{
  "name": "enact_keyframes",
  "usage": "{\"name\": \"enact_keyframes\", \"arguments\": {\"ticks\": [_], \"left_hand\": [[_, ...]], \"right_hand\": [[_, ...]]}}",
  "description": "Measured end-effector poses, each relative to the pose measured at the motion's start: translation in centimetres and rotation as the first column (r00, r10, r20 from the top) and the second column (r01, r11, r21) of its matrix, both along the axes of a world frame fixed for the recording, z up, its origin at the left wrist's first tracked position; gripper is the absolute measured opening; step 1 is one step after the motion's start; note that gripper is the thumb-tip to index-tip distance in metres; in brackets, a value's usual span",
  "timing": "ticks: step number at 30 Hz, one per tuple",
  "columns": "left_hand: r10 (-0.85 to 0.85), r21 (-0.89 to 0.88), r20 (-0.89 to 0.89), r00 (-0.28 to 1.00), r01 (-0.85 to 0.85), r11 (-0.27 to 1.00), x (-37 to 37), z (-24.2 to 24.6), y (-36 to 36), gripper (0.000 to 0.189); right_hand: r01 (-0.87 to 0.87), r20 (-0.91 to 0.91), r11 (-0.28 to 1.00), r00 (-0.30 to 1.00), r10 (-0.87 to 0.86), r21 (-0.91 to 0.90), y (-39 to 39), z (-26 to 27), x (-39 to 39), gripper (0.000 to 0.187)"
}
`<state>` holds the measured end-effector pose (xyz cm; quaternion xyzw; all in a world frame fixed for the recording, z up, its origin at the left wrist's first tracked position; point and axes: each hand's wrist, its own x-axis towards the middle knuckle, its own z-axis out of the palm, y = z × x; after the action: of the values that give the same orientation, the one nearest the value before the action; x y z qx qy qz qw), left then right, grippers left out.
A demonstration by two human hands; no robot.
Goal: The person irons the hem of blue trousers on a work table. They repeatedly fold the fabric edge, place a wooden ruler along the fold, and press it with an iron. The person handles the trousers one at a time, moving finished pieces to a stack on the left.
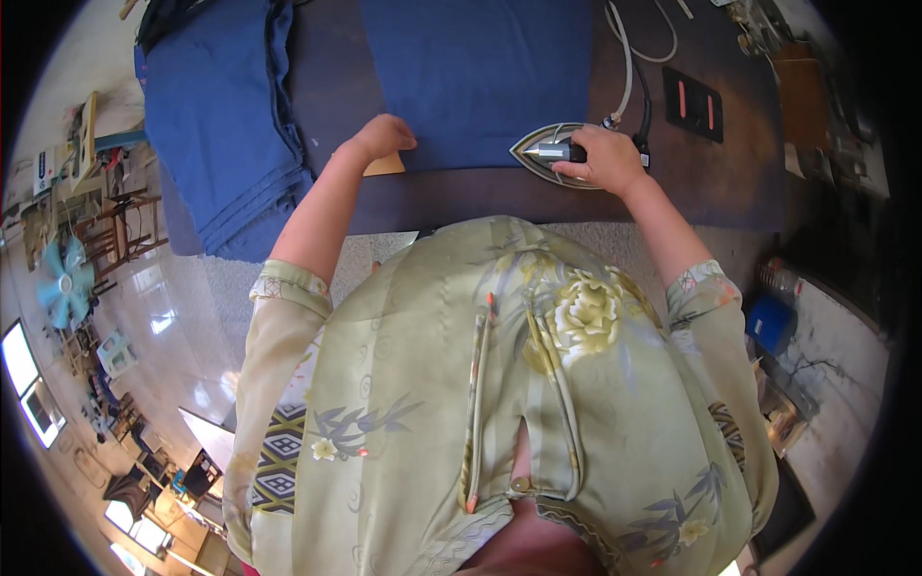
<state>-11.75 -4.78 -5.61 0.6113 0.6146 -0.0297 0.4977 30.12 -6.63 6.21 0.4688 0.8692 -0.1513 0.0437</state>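
Note:
My right hand [603,160] is closed around the handle of a steam iron [555,153], whose pointed tip faces left. The iron rests on the lower right corner of a blue fabric panel [482,79] spread over the dark padded ironing table [490,198]. At the panel's lower left edge is my left hand [387,138], its fingers bent down at the cloth. Whether they pinch the fabric is hidden. A tan card-like piece [385,165] shows partly from under that hand, beside the panel's near edge.
Stacked blue fabric pieces [223,137] drape over the table's left front edge. A black iron rest with red strips [692,104] lies at the right. A pale hose [625,65] and a dark cord run back from the iron.

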Motion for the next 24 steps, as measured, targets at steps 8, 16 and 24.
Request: {"name": "enact_keyframes", "arguments": {"ticks": [8,16,24], "left_hand": [[-0.045,-0.005,-0.159,0.986,0.045,0.999,-0.5,0.5,0.4,0.034],[-0.228,0.020,-0.396,0.889,0.257,0.966,0.4,-1.0,1.3,0.039],[-0.217,-0.086,-0.426,0.879,0.199,0.976,1.6,1.5,1.5,0.044]], "right_hand": [[-0.005,0.006,0.999,1.000,0.004,0.034,-0.1,-0.4,0.0,0.060],[-0.026,0.013,0.998,1.000,0.026,0.059,0.1,-0.6,0.0,0.060],[-0.022,-0.020,0.994,1.000,0.024,0.103,-0.1,-1.1,0.1,0.056]]}}
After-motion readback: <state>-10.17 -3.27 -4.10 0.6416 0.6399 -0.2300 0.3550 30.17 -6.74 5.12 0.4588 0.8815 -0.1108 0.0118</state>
